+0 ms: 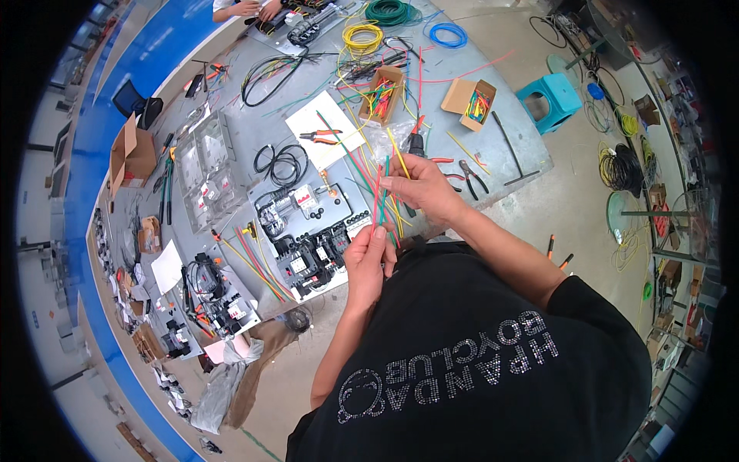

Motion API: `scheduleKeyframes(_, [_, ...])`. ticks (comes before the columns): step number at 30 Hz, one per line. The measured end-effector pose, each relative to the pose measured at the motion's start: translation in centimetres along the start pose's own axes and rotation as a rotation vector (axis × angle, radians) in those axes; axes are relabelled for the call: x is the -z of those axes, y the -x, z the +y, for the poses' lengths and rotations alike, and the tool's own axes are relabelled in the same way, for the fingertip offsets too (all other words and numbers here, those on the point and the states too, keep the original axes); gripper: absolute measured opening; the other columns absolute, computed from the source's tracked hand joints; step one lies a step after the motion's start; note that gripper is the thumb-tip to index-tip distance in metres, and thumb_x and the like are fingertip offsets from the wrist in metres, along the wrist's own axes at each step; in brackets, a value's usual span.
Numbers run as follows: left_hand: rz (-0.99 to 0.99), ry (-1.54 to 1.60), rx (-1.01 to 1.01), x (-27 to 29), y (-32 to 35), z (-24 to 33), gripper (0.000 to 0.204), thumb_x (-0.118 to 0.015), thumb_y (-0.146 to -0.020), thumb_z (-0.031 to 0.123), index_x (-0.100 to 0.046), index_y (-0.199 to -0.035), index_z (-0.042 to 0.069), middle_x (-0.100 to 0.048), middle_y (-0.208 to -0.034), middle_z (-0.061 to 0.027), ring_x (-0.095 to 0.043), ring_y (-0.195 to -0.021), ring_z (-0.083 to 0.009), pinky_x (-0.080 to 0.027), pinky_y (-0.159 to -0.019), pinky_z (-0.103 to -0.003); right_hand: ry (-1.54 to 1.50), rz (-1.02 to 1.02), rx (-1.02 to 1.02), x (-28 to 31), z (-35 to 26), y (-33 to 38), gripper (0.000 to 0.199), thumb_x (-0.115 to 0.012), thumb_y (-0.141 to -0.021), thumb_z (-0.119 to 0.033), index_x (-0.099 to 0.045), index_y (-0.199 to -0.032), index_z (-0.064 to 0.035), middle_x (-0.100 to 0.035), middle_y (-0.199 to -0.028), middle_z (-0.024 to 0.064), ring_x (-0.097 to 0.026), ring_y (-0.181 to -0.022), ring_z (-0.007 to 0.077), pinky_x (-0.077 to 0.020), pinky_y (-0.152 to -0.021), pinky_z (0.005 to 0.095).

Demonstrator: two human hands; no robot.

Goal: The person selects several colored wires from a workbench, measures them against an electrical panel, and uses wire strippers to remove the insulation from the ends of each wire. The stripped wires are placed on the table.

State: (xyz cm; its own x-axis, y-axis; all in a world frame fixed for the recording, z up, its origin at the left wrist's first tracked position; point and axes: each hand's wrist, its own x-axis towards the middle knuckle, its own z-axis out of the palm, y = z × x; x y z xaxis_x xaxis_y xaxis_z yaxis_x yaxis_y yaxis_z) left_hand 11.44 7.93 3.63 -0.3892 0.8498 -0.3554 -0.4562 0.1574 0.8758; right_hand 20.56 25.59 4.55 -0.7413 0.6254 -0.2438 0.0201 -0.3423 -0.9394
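Close to my body, at the table's near edge, my left hand point(369, 254) pinches the lower part of a few thin wires point(376, 205) in red and green. Higher up, my right hand point(425, 189) has its thumb and fingers closed on the same wires, with a yellow one sticking up beside them. More loose yellow wires lie behind and below the hands, so I cannot tell exactly which strands are held. Left of my hands sits a metal mounting plate point(332, 209) with black contactors point(309, 260), a white breaker point(305, 199) and black cables.
Orange-handled pliers point(322, 136) lie on white paper point(332, 112). Two cardboard boxes point(382, 95) of coloured sleeves, dark pliers point(473, 179) and wire coils point(362, 37) are on the table. A clear enclosure point(206, 165) lies left; a blue stool point(549, 102) stands right. Another person's hands point(258, 9) work at the far end.
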Motion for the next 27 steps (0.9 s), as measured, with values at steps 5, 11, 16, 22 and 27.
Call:
scheduleKeyframes(5, [-0.019,0.069,0.013,-0.2,0.4,-0.3,0.029,-0.047,-0.11,0.023,-0.063,-0.112,-0.001,-0.049,-0.061,0.0001,-0.036,-0.045,-0.0063,-0.03,-0.046,-0.022,0.032,-0.026,0.041,0.0,0.2,0.0,0.019,-0.074,-0.094,-0.018,-0.06,-0.093,-0.0062,-0.051,-0.075,-0.0077,-0.042,-0.066,0.0015,-0.0341,-0.056,0.0232])
scheduleKeyframes(11, [-0.062,0.231,0.036,-0.5,0.4,-0.6,0.03,-0.047,-0.11,0.025,-0.061,-0.114,-0.002,-0.051,-0.063,-0.0005,-0.036,-0.044,-0.0069,-0.032,-0.048,-0.024,0.069,-0.001,0.151,-0.1,0.7,-0.2,0.019,-0.075,-0.093,-0.018,-0.06,-0.094,-0.0062,-0.052,-0.075,-0.0072,-0.043,-0.065,0.0014,-0.0345,-0.055,0.0228])
scheduleKeyframes(16, [-0.076,0.292,0.065,-0.4,0.2,-0.6,0.033,-0.046,-0.111,0.027,-0.06,-0.117,-0.001,-0.053,-0.065,-0.0021,-0.041,-0.048,-0.0091,-0.036,-0.052,-0.026,-0.047,-0.046,-0.018,1.2,0.0,-0.8,0.019,-0.074,-0.094,-0.018,-0.058,-0.092,-0.0078,-0.054,-0.072,-0.0065,-0.039,-0.055,0.0001,-0.0284,-0.047,0.0218])
scheduleKeyframes(22, [-0.093,0.333,0.097,-0.8,0.0,-0.1,0.03,-0.046,-0.111,0.027,-0.06,-0.117,0.001,-0.055,-0.068,-0.003,-0.046,-0.054,-0.0114,-0.037,-0.056,-0.026,-0.107,-0.045,-0.039,1.4,0.0,-0.7,0.02,-0.074,-0.095,-0.02,-0.06,-0.089,-0.008,-0.056,-0.071,-0.0062,-0.038,-0.053,0.0001,-0.0264,-0.045,0.0221])
scheduleKeyframes(27, [-0.143,0.512,0.199,-0.1,-0.1,-0.8,0.026,-0.048,-0.11,0.025,-0.06,-0.116,0.004,-0.056,-0.073,-0.0026,-0.049,-0.06,-0.0125,-0.039,-0.059,-0.028,0.087,-0.102,-0.053,0.0,-0.5,0.3,0.02,-0.072,-0.096,-0.022,-0.065,-0.09,-0.0052,-0.056,-0.074,-0.0064,-0.045,-0.063,0.0008,-0.0365,-0.054,0.0225])
